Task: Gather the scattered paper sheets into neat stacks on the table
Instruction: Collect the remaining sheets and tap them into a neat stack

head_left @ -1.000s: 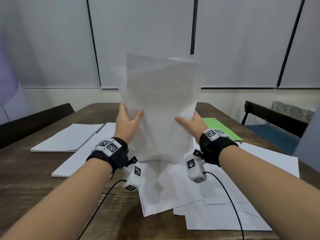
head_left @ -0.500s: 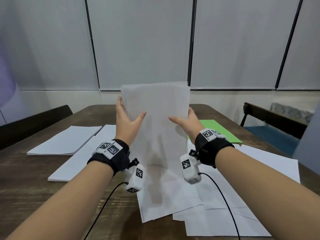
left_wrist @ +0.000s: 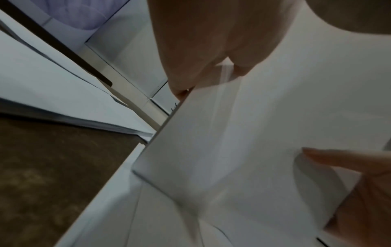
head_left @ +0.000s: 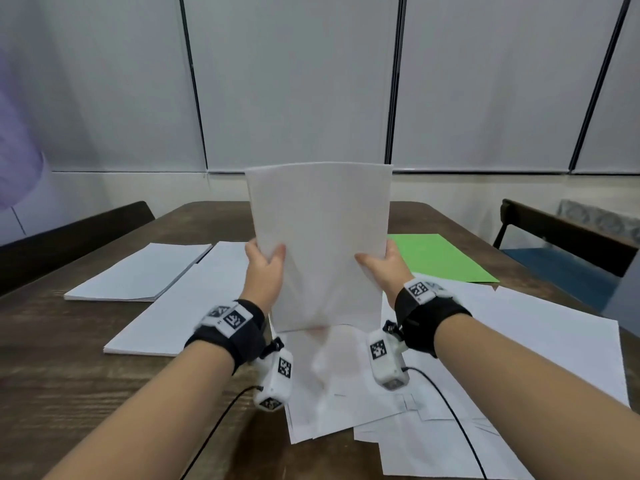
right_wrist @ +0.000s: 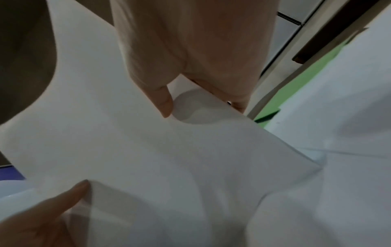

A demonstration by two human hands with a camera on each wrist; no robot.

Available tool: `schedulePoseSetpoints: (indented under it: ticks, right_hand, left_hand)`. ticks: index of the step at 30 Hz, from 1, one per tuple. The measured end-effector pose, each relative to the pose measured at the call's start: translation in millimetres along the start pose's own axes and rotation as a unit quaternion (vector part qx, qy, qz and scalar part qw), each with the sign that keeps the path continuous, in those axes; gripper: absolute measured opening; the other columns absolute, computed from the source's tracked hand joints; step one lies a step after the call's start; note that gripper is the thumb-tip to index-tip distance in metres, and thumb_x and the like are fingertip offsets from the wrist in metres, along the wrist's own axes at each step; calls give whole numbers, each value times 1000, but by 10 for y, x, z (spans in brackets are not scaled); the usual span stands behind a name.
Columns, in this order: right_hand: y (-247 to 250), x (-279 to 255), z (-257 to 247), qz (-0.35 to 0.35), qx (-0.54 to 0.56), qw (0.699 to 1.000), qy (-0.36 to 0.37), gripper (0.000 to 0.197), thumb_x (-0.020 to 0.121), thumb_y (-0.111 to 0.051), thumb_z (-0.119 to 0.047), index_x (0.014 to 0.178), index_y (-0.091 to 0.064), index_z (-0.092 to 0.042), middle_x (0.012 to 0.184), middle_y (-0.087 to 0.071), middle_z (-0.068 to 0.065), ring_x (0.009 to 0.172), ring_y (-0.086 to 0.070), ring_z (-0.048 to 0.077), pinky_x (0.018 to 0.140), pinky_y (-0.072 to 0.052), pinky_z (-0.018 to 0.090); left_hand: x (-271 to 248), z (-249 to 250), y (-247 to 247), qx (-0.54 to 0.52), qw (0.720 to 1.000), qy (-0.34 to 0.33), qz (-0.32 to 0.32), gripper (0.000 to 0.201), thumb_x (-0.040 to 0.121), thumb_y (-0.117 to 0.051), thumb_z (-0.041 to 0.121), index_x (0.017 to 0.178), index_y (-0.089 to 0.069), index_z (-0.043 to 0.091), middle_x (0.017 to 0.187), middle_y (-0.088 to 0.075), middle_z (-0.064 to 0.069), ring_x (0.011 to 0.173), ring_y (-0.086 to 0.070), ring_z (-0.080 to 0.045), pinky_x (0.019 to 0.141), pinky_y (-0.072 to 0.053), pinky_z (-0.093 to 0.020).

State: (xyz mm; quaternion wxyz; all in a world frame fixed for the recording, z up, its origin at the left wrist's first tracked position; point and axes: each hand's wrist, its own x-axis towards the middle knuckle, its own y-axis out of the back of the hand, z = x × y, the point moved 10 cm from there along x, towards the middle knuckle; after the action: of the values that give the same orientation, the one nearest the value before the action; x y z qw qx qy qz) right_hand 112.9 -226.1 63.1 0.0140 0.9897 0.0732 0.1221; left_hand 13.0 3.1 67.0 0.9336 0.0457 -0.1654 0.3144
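Observation:
A bundle of white sheets (head_left: 320,244) stands upright on its short edge over the loose white sheets (head_left: 460,420) spread on the brown table (head_left: 52,368). My left hand (head_left: 265,263) grips the bundle's left edge, thumb in front. My right hand (head_left: 379,265) grips its right edge the same way. In the left wrist view the bundle (left_wrist: 243,142) shows its lower corner just above the loose paper, with my left hand (left_wrist: 209,80) on its edge. The right wrist view shows my right hand (right_wrist: 198,103) pinching the bundle (right_wrist: 148,150).
Two neat white stacks lie at the left: a far stack (head_left: 138,273) and a nearer stack (head_left: 183,306). A green sheet (head_left: 436,256) lies at the back right. Dark chairs stand at the left (head_left: 69,233) and right (head_left: 568,237) of the table.
The bundle has come down from a raised, splayed position and its sheets have squared up. Both hands lowered with it and stayed on its side edges.

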Motion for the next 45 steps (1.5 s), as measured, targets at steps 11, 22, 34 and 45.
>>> schedulePoseSetpoints:
  ticks: [11, 22, 34, 45]
  right_hand:
    - [121, 160, 189, 48, -55, 997, 1, 30, 83, -68, -12, 110, -57, -12, 102, -67, 6, 96, -65, 25, 89, -52, 38]
    - [-249, -35, 614, -57, -207, 975, -60, 30, 97, -45, -13, 127, -45, -10, 114, -57, 7, 106, -55, 24, 85, -40, 27]
    - [-1941, -556, 246, -232, -273, 933, -32, 39, 88, -63, -24, 119, -47, -6, 107, -57, 4, 95, -56, 23, 73, -46, 28]
    - [-3535, -1189, 517, -399, -331, 853, -64, 20, 89, -57, -15, 95, -67, 2, 98, -70, 16, 94, -67, 33, 81, -55, 36]
  left_hand:
    - [68, -97, -87, 33, 999, 3, 8, 30, 97, -48, 28, 119, -31, 15, 100, -56, 6, 96, -58, -19, 89, -48, -37]
    - [-34, -644, -39, 235, 968, 81, -43, 24, 95, -42, 4, 117, -34, 9, 104, -46, -10, 91, -46, -23, 80, -41, -32]
    - [294, -556, 2018, 336, 930, 149, 15, 26, 88, -51, -3, 113, -46, 2, 106, -53, -15, 96, -53, -29, 80, -47, -34]
    - [319, -724, 3579, 476, 857, 177, 86, 31, 80, -62, 3, 110, -66, 9, 111, -66, -12, 105, -60, -31, 89, -48, -34]
